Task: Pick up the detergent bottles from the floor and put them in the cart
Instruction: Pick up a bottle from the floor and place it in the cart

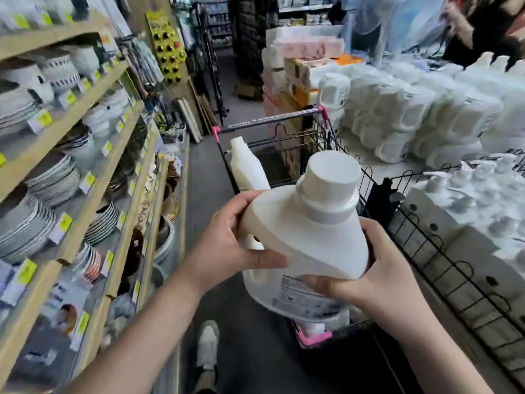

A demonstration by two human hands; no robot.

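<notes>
Cart (270,119) stands lengthways in the aisle, straight ahead of the person. Its near pink-cornered end is just below the hands and the open basket runs away from them. Held detergent bottle (306,240) hangs over that near end, long axis roughly upright, cap (332,174) tilted up and slightly away, base toward the basket. Judgement: next move is a short lowering, down and a little forward; neither hand is nearer. Second bottle (247,169) leans at the far left of the basket, beyond the held one. Left hand (224,237) grips the handle side, fingers curled over the shoulder, thumb across the front. Right hand (380,274) grips the opposite lower flank, thumb pressed on the label, fingers hidden behind the bottle.
</notes>
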